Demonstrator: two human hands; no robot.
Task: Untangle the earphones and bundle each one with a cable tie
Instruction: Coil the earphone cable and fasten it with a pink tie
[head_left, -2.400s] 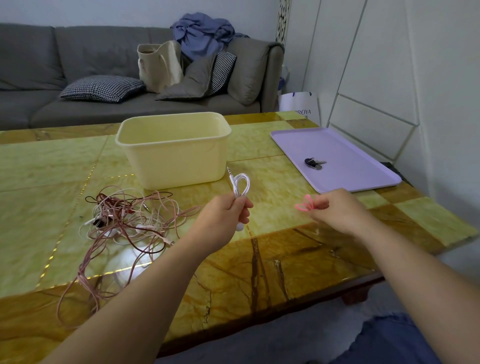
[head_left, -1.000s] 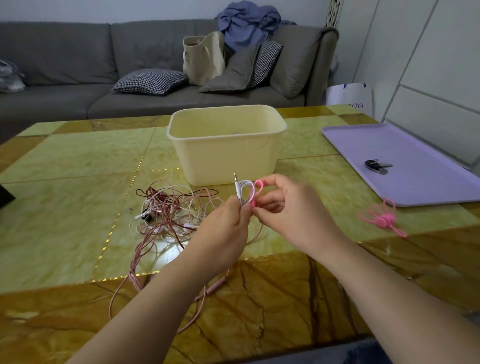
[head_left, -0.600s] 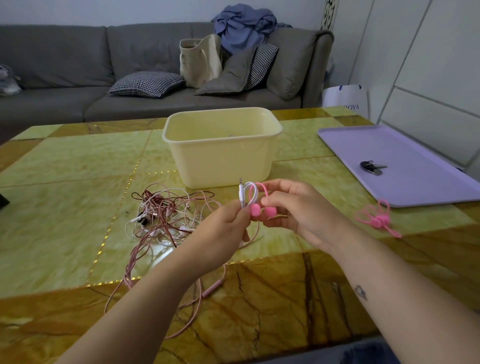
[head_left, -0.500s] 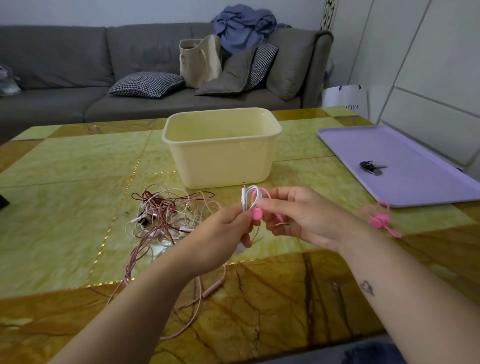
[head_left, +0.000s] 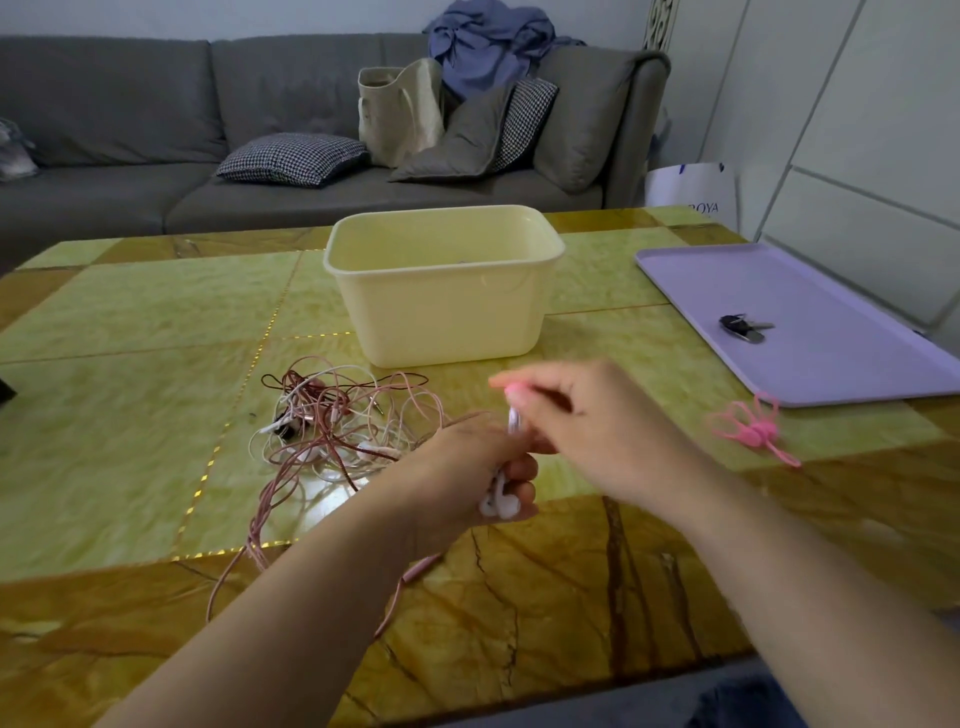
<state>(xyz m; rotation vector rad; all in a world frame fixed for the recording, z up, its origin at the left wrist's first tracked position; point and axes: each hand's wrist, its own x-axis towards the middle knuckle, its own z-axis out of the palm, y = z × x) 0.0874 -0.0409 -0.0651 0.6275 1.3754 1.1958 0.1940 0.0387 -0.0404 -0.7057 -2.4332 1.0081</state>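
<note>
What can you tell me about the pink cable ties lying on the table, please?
The pink cable ties form a small loose heap of thin, rubbery-looking straps with round knobs, their loops and tails splaying outward. They lie on the table by the near edge of the purple tray, right of the right hand. Neither hand touches them.

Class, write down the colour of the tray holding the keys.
Lilac; the tray shows best in the head view.
</note>
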